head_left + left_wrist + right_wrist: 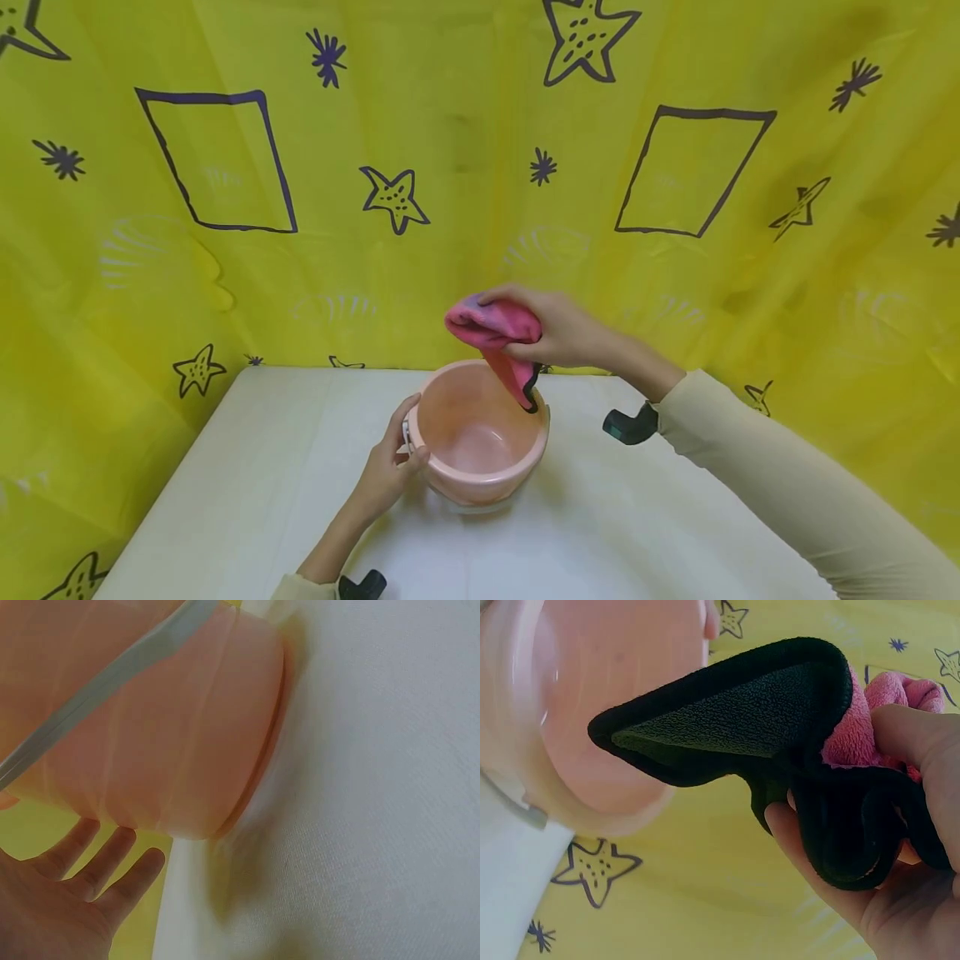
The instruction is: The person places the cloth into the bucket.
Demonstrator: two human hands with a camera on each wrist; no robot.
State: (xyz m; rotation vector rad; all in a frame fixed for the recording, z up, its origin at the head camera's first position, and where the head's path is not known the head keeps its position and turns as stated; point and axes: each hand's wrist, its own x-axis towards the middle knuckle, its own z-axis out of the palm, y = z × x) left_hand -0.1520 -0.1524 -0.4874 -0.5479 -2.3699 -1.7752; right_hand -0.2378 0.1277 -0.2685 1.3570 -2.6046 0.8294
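A pink plastic bucket (pixel 480 492) is over the white table, its mouth facing up. My left hand (pixel 386 475) holds it by the left side, thumb at the rim and fingers along the outer wall. The pale handle (pixel 97 694) hangs slanting across the bucket's wall in the left wrist view. Above the bucket's far right rim, my right hand (pixel 566 329) grips a bunched pink cloth (pixel 491 323) with dark edging. One corner of it droops over the bucket's mouth. The right wrist view shows the cloth's dark grey underside (pixel 735 712) and folds between thumb and fingers.
The white table (pixel 300 467) stretches out on both sides of the bucket. A yellow sheet (pixel 465 250) printed with starfish, shells and frames hangs behind and around it. Each wrist carries a small black device, such as the one (pixel 630 425) by the right sleeve.
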